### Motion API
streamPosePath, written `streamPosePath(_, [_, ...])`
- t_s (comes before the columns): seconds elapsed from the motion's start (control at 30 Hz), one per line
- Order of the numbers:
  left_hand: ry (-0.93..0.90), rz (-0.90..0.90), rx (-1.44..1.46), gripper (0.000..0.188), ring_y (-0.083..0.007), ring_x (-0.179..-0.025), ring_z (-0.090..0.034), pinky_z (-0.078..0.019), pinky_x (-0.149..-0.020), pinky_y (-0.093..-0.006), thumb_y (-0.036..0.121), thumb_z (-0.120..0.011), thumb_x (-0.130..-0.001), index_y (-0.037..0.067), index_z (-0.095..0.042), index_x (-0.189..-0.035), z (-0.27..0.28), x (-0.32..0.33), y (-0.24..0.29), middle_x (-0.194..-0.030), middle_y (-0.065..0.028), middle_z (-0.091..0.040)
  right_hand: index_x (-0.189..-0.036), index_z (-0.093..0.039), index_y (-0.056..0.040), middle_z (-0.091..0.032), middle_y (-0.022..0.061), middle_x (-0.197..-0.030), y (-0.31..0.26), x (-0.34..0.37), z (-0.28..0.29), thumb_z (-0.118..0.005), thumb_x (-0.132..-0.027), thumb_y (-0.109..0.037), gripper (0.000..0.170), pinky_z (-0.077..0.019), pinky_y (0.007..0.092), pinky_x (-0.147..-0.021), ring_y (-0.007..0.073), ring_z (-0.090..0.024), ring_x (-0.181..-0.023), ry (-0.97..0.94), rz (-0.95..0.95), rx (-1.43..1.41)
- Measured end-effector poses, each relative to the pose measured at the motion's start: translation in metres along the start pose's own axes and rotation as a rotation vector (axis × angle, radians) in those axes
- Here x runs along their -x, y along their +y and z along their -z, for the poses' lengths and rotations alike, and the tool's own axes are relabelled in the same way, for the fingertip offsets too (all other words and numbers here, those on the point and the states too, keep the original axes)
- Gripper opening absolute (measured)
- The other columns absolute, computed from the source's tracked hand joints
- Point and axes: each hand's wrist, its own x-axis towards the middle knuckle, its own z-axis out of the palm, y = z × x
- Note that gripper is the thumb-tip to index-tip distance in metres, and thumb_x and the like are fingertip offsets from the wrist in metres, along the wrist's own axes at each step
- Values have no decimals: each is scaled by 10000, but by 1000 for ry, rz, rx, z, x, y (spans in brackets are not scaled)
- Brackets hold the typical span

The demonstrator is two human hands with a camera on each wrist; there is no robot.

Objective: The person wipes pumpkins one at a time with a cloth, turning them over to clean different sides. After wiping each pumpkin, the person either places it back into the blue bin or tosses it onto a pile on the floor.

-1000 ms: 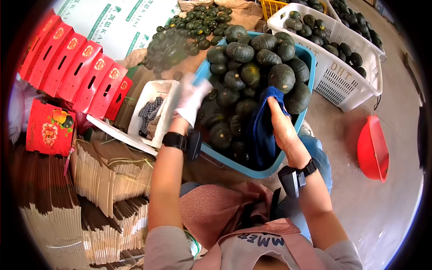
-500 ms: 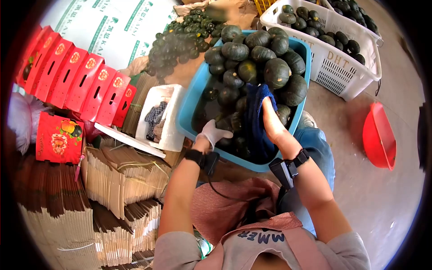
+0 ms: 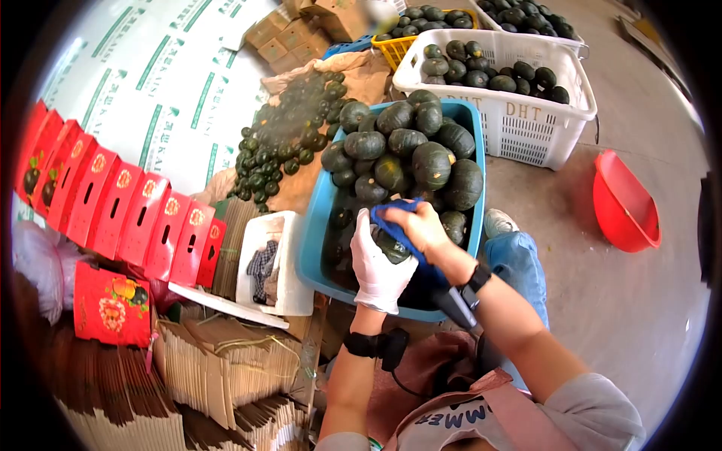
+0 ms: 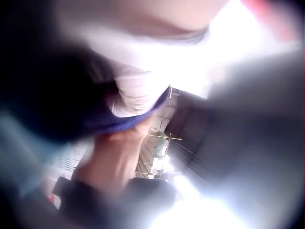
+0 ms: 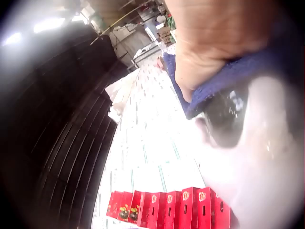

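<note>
My left hand (image 3: 376, 269), in a white glove, grips a small dark green pumpkin (image 3: 392, 248) over the near part of a blue tub (image 3: 307, 259). With my bare right hand (image 3: 426, 231) I hold a dark blue cloth (image 3: 392, 228) against the pumpkin's upper side. In the right wrist view the pumpkin (image 5: 225, 117) looks wet and shiny between the cloth (image 5: 214, 88) and the glove. More dark green pumpkins (image 3: 432, 165) are heaped in the tub's far part, just beyond my hands. The left wrist view is blurred, with the glove (image 4: 136, 90) next to the cloth's edge.
White crates (image 3: 538, 139) of pumpkins stand beyond the tub, and a red basin (image 3: 623, 207) is on the floor at right. At left are a foam box (image 3: 297, 289), red cartons (image 3: 124, 203) and stacked cardboard (image 3: 199, 368). Small pumpkins (image 3: 263, 165) lie on brown paper.
My left hand went from the tub's left side down to its near part, then came up with a pumpkin. My right hand brought the cloth over onto it. The head view has shifted.
</note>
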Motion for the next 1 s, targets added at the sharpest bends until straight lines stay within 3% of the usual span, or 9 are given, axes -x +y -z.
streamPosePath(0.23, [399, 625, 942, 844, -220, -1157, -501, -444, -993, -357, 56, -844, -668, 17, -406, -1388, -10, -17, 29, -1302, -115, -474, -1189, -634, -69, -689, 100, -1123, 14, 0, -14, -557, -923, -526, 535, -486, 392, -967, 263, -645, -1014, -321, -363, -1092])
streamPosePath(0.33, [393, 267, 536, 798, -251, -1239, -456, -360, -1083, -378, 119, -807, -744, -13, -375, -1402, -27, -7, 12, -1356, -134, -439, -1367, -517, -89, -575, 99, -1341, 21, 11, -26, -368, -968, -628, 687, -401, 375, -1069, 256, -541, -1203, -132, -356, -1130])
streamPosePath(0.47, [68, 291, 914, 655, -226, -1181, -511, -411, -1026, -360, 386, -576, -904, -2, -373, -1392, 9, -19, -16, -1296, -122, -497, -1275, -565, -32, -647, 144, -1196, 11, 6, -13, -312, -1005, -570, 653, -490, 367, -965, 266, -626, -1063, -49, -427, -709])
streamPosePath(0.6, [108, 397, 982, 494, -184, -1097, -537, -442, -973, -325, 220, -570, -922, 27, -454, -1361, 9, -27, -20, -1263, -101, -527, -1333, -484, -24, -423, 359, -1377, 47, 29, -26, -382, -1012, -370, 482, -356, 441, -1094, 473, -440, -1269, 91, 316, 281])
streamPosePath(0.83, [-96, 635, 979, 380, -134, -1007, -545, -459, -891, -262, 121, -620, -876, 58, -571, -1248, 19, -18, -13, -1113, -39, -585, -1045, -597, -18, -592, 287, -1015, 53, 27, -13, -479, -933, -194, 240, -441, 444, -895, 449, -559, -1007, 16, 349, 797])
streamPosePath(0.87, [-126, 636, 1060, 379, -131, -1005, -549, -460, -892, -261, 119, -615, -871, 59, -576, -1243, 16, -11, -14, -1106, -37, -588, -1042, -613, -22, -609, 276, -979, 38, 27, -21, -505, -890, -171, 238, -476, 440, -849, 427, -591, -933, 278, 407, 422])
streamPosePath(0.9, [-156, 637, 1144, 378, -128, -1003, -553, -462, -892, -260, 117, -610, -867, 59, -580, -1239, 12, -5, -16, -1099, -34, -591, -1032, -629, -29, -660, 214, -938, 65, -6, -3, -494, -934, -225, 257, -508, 434, -776, 365, -632, -835, 370, 888, 707])
streamPosePath(0.97, [-331, 682, 1258, 386, -120, -979, -575, -485, -864, -264, 108, -602, -856, 58, -579, -1238, 17, 0, -7, -1100, -36, -600, -1011, -633, -30, -692, 140, -924, 43, -48, 16, -465, -982, -318, 335, -520, 433, -726, 299, -649, -778, 2, -387, -577])
streamPosePath(1.0, [-274, 669, 1279, 404, -133, -970, -589, -492, -861, -266, 151, -579, -867, 48, -560, -1258, 11, 4, -2, -1094, -49, -606, -1009, -639, -46, -690, 119, -933, 34, -48, 19, -456, -997, -344, 349, -528, 417, -759, 263, -646, -800, -106, -452, -609])
